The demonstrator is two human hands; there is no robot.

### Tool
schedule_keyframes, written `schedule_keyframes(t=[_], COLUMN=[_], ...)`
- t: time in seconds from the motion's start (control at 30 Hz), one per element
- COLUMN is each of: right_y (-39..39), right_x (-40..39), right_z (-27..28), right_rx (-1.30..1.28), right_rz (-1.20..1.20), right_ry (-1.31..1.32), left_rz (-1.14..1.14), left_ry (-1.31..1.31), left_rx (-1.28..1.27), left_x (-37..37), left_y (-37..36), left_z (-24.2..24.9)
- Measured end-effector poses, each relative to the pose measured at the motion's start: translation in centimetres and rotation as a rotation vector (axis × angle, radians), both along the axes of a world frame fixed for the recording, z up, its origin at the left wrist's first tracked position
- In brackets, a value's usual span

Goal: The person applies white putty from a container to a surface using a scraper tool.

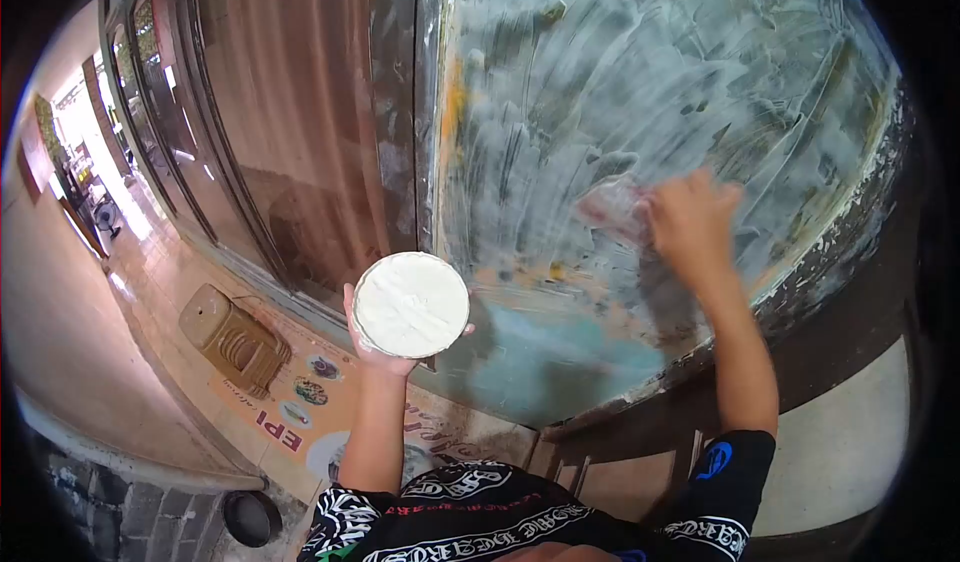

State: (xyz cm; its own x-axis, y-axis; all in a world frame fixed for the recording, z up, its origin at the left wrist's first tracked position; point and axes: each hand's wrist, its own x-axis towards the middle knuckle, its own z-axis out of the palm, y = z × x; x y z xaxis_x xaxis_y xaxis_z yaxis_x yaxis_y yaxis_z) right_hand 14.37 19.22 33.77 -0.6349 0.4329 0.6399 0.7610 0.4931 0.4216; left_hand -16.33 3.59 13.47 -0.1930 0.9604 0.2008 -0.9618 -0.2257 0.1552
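My left hand (pixel 382 360) is closed around a round tub from below, fingers showing at both sides. White putty (pixel 412 305) fills the tub to its rim. Against the wall (pixel 640 72), my right hand (pixel 693 224) grips a flat, translucent reddish putty scraper (pixel 612 208), somewhat blurred by motion. Whitish streaks of putty cover the grey-green wall surface around the scraper. Below them lies a smoother pale green patch (pixel 560 352).
A brown plastic stool (pixel 235 337) stands at the lower left on a printed banner (pixel 260 417). Dark-framed glass panels (pixel 290 92) adjoin the wall on its left. A black round pan (pixel 252 518) rests near grey blocks (pixel 130 512). A fan (pixel 105 214) is farther back.
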Motion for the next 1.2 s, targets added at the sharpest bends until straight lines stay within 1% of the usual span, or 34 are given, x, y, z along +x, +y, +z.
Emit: schedule_keyframes(t=[0.03, 0.07, 0.1, 0.17, 0.2, 0.23, 0.27, 0.3, 0.33, 0.37, 0.4, 0.43, 0.5, 0.53, 0.57, 0.6, 0.67, 0.7, 0.73, 0.77, 0.8, 0.83, 0.87, 0.9, 0.93, 0.97, 1.0, 1.03, 1.1, 1.17, 1.2], right_y=[-0.1, -0.1, -0.5, -1.1, -1.7, -1.6, -1.9, -2.1, -1.6, -0.7, -0.6, -0.2, 0.9, 1.0, 0.9, 0.5, -0.7, -1.3, -1.7, -1.9, -2.1, -2.1, -3.1, -2.8, -2.8, -1.6, -1.2, -0.6, 1.6, 1.6, 2.2], right_x=[0.8, 1.8, 2.6, 3.6, 3.5, 3.3, 2.4, 1.8, 1.5, 1.4, 1.0, 1.5, 2.4, 2.7, 3.3, 4.0, 4.8, 5.2, 5.5, 5.4, 4.6, 3.6, 1.9, 0.7, -0.6, -1.7, -2.6, -2.7, -3.3, -3.0, -2.2], right_z=[2.8, 4.7, 5.6, 6.3, 5.2, 3.1, 0.6, -2.3, -5.6, -9.5, -11.0, -11.1, -9.5, -6.7, -3.3, 0.1, 5.6, 6.7, 7.5, 7.9, 6.9, 5.6, 4.0, 1.8, -0.4, -3.1, -4.4, -4.1, -1.5, 5.1, 8.1], right_rx=[0.038, 0.077, 0.076, 0.069, 0.085, -0.023, -0.061, -0.176, -0.267, -0.320, -0.370, -0.368, -0.190, -0.128, -0.013, 0.102, 0.152, 0.152, 0.135, 0.118, 0.200, 0.066, 0.060, -0.018, -0.052, -0.102, -0.152, -0.148, -0.057, 0.142, 0.249], right_rz=[0.080, 0.159, 0.156, 0.269, 0.290, 0.298, 0.348, 0.271, 0.288, 0.279, 0.270, 0.265, 0.157, 0.049, 0.050, 0.050, 0.108, 0.107, 0.158, 0.213, 0.262, 0.362, 0.312, 0.355, 0.300, 0.320, 0.338, 0.339, 0.225, 0.196, 0.177], right_ry=[0.172, 0.343, 0.343, 0.492, 0.409, 0.353, 0.288, 0.147, -0.013, -0.091, -0.170, -0.167, -0.189, -0.137, -0.024, 0.089, 0.361, 0.359, 0.426, 0.493, 0.423, 0.376, 0.284, 0.179, -0.002, -0.077, -0.151, -0.149, -0.153, 0.081, 0.198], left_rz=[-0.045, -0.023, -0.006, -0.025, -0.042, -0.043, 0.003, 0.048, 0.018, 0.013, -0.010, -0.034, -0.043, -0.048, -0.051, -0.018, -0.028, -0.035, -0.042, -0.038, -0.033, -0.028, -0.019, -0.016, -0.006, 0.002, 0.002, 0.007, 0.012, 0.026, 0.028], left_ry=[0.035, 0.022, 0.009, -0.010, -0.034, -0.036, -0.032, -0.028, -0.025, -0.023, -0.065, -0.106, -0.106, -0.110, -0.114, -0.023, -0.003, 0.020, 0.013, 0.010, 0.004, -0.002, -0.036, -0.036, -0.038, -0.038, -0.036, -0.027, -0.015, -0.058, -0.007], left_rx=[0.112, 0.073, 0.029, 0.061, 0.095, 0.096, 0.038, -0.025, 0.012, 0.011, 0.027, 0.045, 0.045, 0.039, 0.032, 0.000, 0.010, 0.022, 0.025, 0.029, 0.022, 0.016, 0.020, 0.023, 0.025, 0.026, 0.027, 0.022, 0.022, 0.029, 0.019], left_x=[-0.1, -0.1, 0.0, -0.1, -0.1, -0.2, -0.3, -0.3, -0.2, -0.2, -0.2, -0.2, 0.0, 0.1, 0.2, 0.3, 0.2, 0.1, 0.0, -0.1, -0.2, -0.4, -0.7, -0.8, -0.8, -0.8, -1.0, -1.2, -1.5, -1.9, -2.3], left_y=[0.0, 0.1, 0.1, 0.2, 0.3, 0.5, 0.7, 0.8, 0.8, 0.9, 1.1, 1.3, 1.6, 1.6, 1.6, 1.8, 2.0, 2.1, 2.1, 2.1, 2.1, 2.0, 1.9, 1.8, 1.6, 1.5, 1.5, 1.4, 1.3, 1.0, 1.0], left_z=[0.2, 0.3, 0.3, 0.2, 0.1, -0.1, -0.3, -0.5, -0.3, -0.4, -0.5, -0.5, -0.1, 0.1, 0.2, 0.3, 0.2, 0.1, 0.0, -0.1, -0.3, -0.5, -0.7, -0.6, -0.4, -0.2, -0.2, -0.3, -0.2, -0.1, -0.6])
